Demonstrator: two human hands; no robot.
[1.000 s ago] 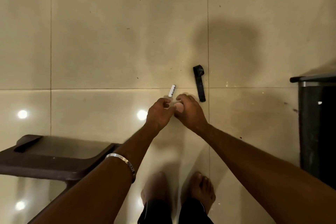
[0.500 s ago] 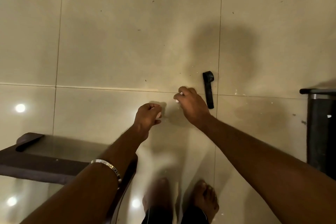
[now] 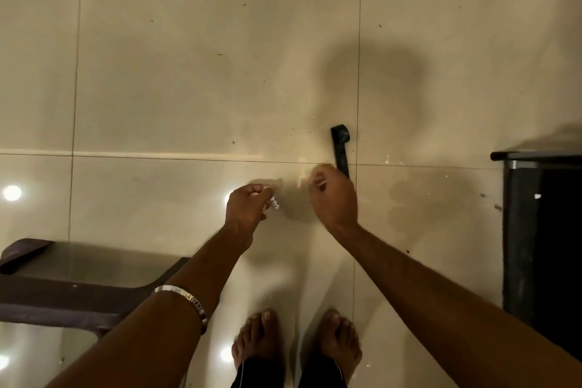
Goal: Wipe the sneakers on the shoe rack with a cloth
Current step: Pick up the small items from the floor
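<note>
Glossy smooth tile floor (image 3: 189, 72) mirrors lamps; matt black strap (image 3: 341, 151); shiny metal bangle (image 3: 182, 294).

Dim warm light, lamp glare spots on glossy floor tiles (image 3: 189, 72); soft overhead shadows — hands slightly blurred, edges bowed

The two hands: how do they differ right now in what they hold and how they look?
The left hand pinches a small white printed piece; the right hand has its fingers curled round something pale and too blurred to name. The left arm wears a metal bangle; the right arm wears none. The right hand partly covers a black strap lying on the floor; the left hand is clear of it. Both are held over the tiled floor.
</note>
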